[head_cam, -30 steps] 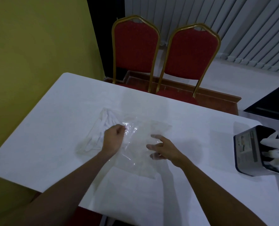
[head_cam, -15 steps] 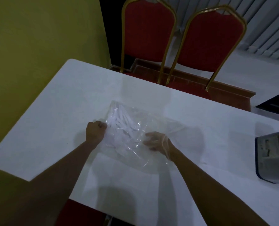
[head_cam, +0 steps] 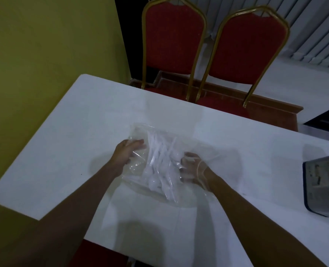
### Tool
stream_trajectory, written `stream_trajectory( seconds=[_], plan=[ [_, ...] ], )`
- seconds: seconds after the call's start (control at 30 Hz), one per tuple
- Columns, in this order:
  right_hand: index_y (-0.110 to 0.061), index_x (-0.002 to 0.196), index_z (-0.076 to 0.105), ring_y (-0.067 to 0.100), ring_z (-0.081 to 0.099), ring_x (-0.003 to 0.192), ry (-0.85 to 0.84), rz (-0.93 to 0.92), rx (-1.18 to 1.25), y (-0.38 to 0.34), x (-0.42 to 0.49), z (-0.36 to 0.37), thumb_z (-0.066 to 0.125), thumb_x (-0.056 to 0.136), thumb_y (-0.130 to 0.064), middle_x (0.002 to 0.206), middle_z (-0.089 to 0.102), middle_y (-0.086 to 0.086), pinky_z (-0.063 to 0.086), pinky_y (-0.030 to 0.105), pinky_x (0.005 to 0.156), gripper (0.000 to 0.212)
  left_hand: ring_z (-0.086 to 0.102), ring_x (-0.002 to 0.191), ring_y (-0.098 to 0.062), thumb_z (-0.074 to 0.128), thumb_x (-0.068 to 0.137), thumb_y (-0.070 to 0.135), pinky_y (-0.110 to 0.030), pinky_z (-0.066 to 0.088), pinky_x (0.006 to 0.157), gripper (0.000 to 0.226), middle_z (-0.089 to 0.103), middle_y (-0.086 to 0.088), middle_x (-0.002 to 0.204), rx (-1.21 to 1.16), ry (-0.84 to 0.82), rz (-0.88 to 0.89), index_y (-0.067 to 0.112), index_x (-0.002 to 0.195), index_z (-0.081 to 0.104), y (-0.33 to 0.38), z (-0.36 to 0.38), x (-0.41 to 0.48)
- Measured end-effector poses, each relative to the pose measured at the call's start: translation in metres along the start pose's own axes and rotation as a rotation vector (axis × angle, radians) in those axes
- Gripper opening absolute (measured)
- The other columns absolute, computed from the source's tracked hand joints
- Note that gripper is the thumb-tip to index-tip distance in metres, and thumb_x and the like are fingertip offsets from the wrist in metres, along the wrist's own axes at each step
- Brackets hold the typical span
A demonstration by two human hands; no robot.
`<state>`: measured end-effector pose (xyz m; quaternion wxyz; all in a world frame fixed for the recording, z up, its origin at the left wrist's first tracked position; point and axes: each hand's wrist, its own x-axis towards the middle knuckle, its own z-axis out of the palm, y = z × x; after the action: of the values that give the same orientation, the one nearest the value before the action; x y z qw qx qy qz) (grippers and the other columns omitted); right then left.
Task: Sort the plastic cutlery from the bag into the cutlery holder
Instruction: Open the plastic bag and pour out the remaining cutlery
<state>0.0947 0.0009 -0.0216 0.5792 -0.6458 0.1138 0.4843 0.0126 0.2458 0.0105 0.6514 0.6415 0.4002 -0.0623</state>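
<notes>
A clear plastic bag (head_cam: 140, 132) lies on the white table (head_cam: 82, 132) in front of me, with several white plastic spoons and forks (head_cam: 160, 162) bunched inside it. My left hand (head_cam: 126, 154) grips the bag's left side. My right hand (head_cam: 193, 167) is under or inside the film at the bag's right side, fingers curled on it beside the cutlery. The dark cutlery holder (head_cam: 323, 185) stands at the table's right edge, cut off by the frame, so its compartments are hidden.
Two red chairs with gold frames (head_cam: 173, 39) (head_cam: 246, 47) stand behind the table's far edge. A yellow wall (head_cam: 44, 45) runs along the left. The table's near edge is just under my forearms.
Both hands have shifted on the bag and drawn it together, so the cutlery has bunched up between them. The view has tilted down and left, cutting off the holder.
</notes>
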Motion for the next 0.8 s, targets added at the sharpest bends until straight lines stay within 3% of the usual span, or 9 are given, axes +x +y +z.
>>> stream_trajectory(
  seconds=[0.1,0.2,0.3,0.33,0.43,0.57,0.67,0.8],
  plan=[
    [-0.026,0.091,0.057,0.029,0.055,0.093,-0.019,0.026,0.038,-0.002,-0.001,0.003,0.060,0.088,-0.027,0.105,0.054,0.008,0.052,0.046,0.078,0.005,0.046,0.070,-0.011,0.064,0.087,0.029,-0.022,0.036,0.058,0.018,0.065,0.007,0.089,0.161,-0.075,-0.035,0.025,0.104,0.065,-0.007,0.000,0.003],
    [-0.017,0.088,0.057,0.025,0.054,0.071,0.001,0.058,0.117,0.001,-0.002,0.003,0.050,0.098,-0.024,0.083,0.057,0.005,0.057,0.036,0.060,0.014,0.053,0.074,-0.015,0.057,0.092,0.021,-0.023,0.041,0.062,0.009,0.062,0.000,0.090,0.129,-0.117,-0.016,0.023,0.092,0.066,-0.016,0.002,0.005],
    [-0.012,0.087,0.055,0.022,0.057,0.059,0.005,0.129,0.093,0.000,0.000,0.011,0.052,0.094,-0.029,0.071,0.063,0.006,0.051,0.028,0.055,0.019,0.059,0.078,-0.019,0.054,0.094,0.022,-0.026,0.041,0.064,0.019,0.061,-0.001,0.086,-0.027,-0.226,-0.047,0.024,0.075,0.055,-0.023,0.008,0.003],
    [-0.011,0.095,0.054,0.019,0.058,0.058,0.027,0.095,0.021,0.002,0.003,0.011,0.061,0.090,-0.027,0.072,0.064,0.005,0.050,0.026,0.054,0.018,0.061,0.078,-0.018,0.051,0.095,0.025,-0.027,0.043,0.065,0.021,0.064,0.000,0.086,-0.074,-0.270,-0.053,0.024,0.074,0.054,-0.023,0.011,0.000],
    [-0.016,0.119,0.052,0.014,0.058,0.074,0.056,-0.130,-0.357,0.012,0.009,0.008,0.083,0.073,-0.028,0.092,0.058,0.000,0.053,0.030,0.063,0.057,0.065,0.071,-0.015,0.039,0.101,0.027,-0.032,0.051,0.071,0.028,0.066,-0.001,0.087,-0.157,-0.305,-0.071,0.021,0.076,0.050,-0.022,0.015,-0.005],
    [-0.012,0.112,0.064,0.030,0.068,0.097,-0.080,-0.274,-0.338,0.009,0.004,0.014,0.081,0.073,-0.042,0.108,0.069,0.012,0.054,0.050,0.090,0.053,0.064,0.064,-0.013,0.037,0.101,0.028,-0.036,0.052,0.074,0.028,0.066,0.000,0.081,-0.198,-0.304,-0.074,0.020,0.079,0.052,-0.016,0.018,-0.006],
    [-0.012,0.119,0.058,0.026,0.067,0.097,-0.090,-0.233,-0.210,0.004,0.000,0.011,0.082,0.072,-0.039,0.115,0.065,0.013,0.054,0.040,0.083,0.059,0.062,0.061,-0.014,0.036,0.102,0.028,-0.029,0.055,0.062,0.028,0.063,0.000,0.075,-0.205,-0.342,-0.077,0.018,0.079,0.050,-0.008,0.028,-0.009],
    [0.003,0.107,0.065,0.025,0.066,0.078,-0.126,-0.253,-0.222,0.006,0.004,0.005,0.066,0.090,-0.017,0.095,0.066,0.020,0.054,0.031,0.062,0.026,0.064,0.067,-0.020,0.034,0.102,0.028,-0.028,0.054,0.060,0.028,0.070,-0.002,0.094,-0.213,-0.408,-0.061,0.018,0.079,0.047,-0.002,0.041,-0.014]
  ],
)
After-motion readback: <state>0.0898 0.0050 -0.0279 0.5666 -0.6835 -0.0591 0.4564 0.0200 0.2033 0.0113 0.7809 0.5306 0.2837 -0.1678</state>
